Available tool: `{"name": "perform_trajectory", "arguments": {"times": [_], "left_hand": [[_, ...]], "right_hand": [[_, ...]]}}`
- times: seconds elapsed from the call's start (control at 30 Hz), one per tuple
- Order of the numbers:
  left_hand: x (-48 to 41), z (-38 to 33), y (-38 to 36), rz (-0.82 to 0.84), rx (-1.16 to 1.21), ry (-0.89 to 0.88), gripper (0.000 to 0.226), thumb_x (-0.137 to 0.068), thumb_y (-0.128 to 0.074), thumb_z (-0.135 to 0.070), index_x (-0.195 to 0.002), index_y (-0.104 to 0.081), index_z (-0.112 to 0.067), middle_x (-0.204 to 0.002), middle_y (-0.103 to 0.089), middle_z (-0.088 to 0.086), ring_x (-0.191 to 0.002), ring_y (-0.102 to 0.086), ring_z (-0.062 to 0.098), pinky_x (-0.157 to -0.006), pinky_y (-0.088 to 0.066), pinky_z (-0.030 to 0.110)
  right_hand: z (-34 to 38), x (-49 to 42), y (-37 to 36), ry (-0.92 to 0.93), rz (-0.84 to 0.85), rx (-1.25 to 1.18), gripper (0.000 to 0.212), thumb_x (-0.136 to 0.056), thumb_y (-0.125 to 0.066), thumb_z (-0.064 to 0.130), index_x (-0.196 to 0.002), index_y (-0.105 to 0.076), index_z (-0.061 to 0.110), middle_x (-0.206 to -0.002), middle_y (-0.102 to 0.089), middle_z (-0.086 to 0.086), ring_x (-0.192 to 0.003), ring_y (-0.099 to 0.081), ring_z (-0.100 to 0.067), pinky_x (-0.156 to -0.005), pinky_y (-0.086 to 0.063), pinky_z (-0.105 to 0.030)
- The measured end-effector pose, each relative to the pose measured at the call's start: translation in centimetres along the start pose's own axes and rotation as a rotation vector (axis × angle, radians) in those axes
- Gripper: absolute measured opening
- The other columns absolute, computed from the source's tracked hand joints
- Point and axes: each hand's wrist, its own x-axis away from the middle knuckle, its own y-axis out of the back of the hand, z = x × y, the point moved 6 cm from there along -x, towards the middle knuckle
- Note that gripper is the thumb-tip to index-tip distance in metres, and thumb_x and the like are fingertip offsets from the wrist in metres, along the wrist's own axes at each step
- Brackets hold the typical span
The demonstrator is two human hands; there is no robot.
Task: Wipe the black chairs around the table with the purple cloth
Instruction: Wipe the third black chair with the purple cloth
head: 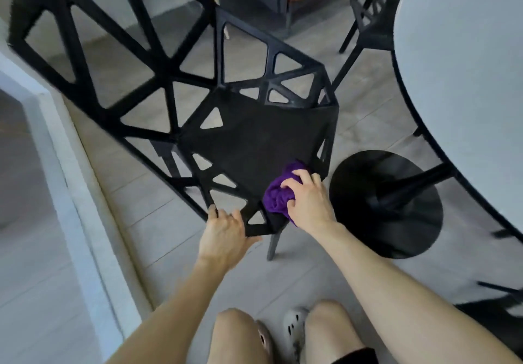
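A black chair with triangular cut-outs stands before me, its back to the upper left. A bunched purple cloth lies on the seat's front right corner. My right hand grips the cloth and presses it against the seat. At the seat's front edge, my left hand holds the frame, fingers curled over the rim and thumb underneath. A second black chair stands at the far side, by the table.
A round white table fills the right, on a black post with a round black base close to the chair's right side. A white ledge runs along the left. My legs and shoes are at the bottom.
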Motion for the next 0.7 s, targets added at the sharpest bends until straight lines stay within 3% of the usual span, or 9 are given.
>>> {"name": "perform_trajectory", "arguments": {"times": [0.13,0.23,0.3,0.43,0.53,0.7], "left_hand": [[2.4,-2.7,2.2,0.154,0.158,-0.022,0.07,-0.105,-0.04,-0.069,-0.131,-0.06,-0.007,-0.124,-0.068,0.009,-0.125,-0.059,0.031,-0.122,-0.033,0.047],[5.2,-0.8,5.4,0.181,0.224,-0.143,0.065,-0.105,-0.053,-0.054,-0.154,-0.048,-0.011,-0.161,-0.046,0.012,-0.157,-0.03,0.031,-0.13,-0.024,0.045],[7.4,3.2,8.6,0.179,0.263,-0.129,0.061,-0.106,-0.052,-0.049,-0.156,-0.047,-0.014,-0.162,-0.046,0.009,-0.158,-0.03,0.03,-0.131,-0.023,0.044],[11.3,13.3,15.0,0.17,0.325,0.051,0.055,-0.106,-0.053,-0.051,-0.151,-0.055,-0.019,-0.154,-0.054,0.007,-0.148,-0.044,0.029,-0.124,-0.038,0.044],[12.0,19.9,18.8,0.132,0.282,0.129,0.049,-0.108,-0.052,-0.048,-0.147,-0.058,-0.019,-0.148,-0.058,0.005,-0.144,-0.048,0.028,-0.119,-0.04,0.043],[11.2,27.6,20.7,0.145,0.089,0.074,0.04,-0.103,-0.056,-0.035,-0.139,-0.063,-0.02,-0.141,-0.062,0.003,-0.135,-0.053,0.025,-0.117,-0.039,0.038]], "right_hand": [[0.9,3.5,5.4,-0.085,0.055,0.018,0.042,-0.097,-0.069,0.02,-0.137,-0.063,0.033,-0.155,-0.046,0.0,-0.136,-0.045,-0.027,-0.11,-0.051,-0.043],[2.3,5.5,10.1,-0.12,0.079,-0.006,0.043,-0.099,-0.068,0.02,-0.14,-0.062,0.029,-0.155,-0.047,-0.002,-0.138,-0.044,-0.027,-0.111,-0.051,-0.041],[4.1,6.4,13.3,-0.114,0.097,-0.026,0.042,-0.098,-0.068,0.021,-0.139,-0.062,0.03,-0.154,-0.048,-0.002,-0.137,-0.045,-0.027,-0.111,-0.052,-0.041],[8.7,7.1,19.1,-0.072,0.129,-0.05,0.043,-0.097,-0.07,0.026,-0.139,-0.062,0.031,-0.152,-0.05,-0.001,-0.136,-0.047,-0.027,-0.108,-0.055,-0.04],[11.7,6.3,21.7,-0.034,0.131,-0.056,0.043,-0.098,-0.067,0.027,-0.141,-0.062,0.031,-0.153,-0.05,-0.001,-0.136,-0.046,-0.027,-0.108,-0.054,-0.041],[16.1,4.1,22.4,-0.041,0.213,-0.054,0.047,-0.099,-0.065,0.028,-0.145,-0.059,0.033,-0.155,-0.045,0.0,-0.138,-0.042,-0.026,-0.101,-0.056,-0.041]]}}
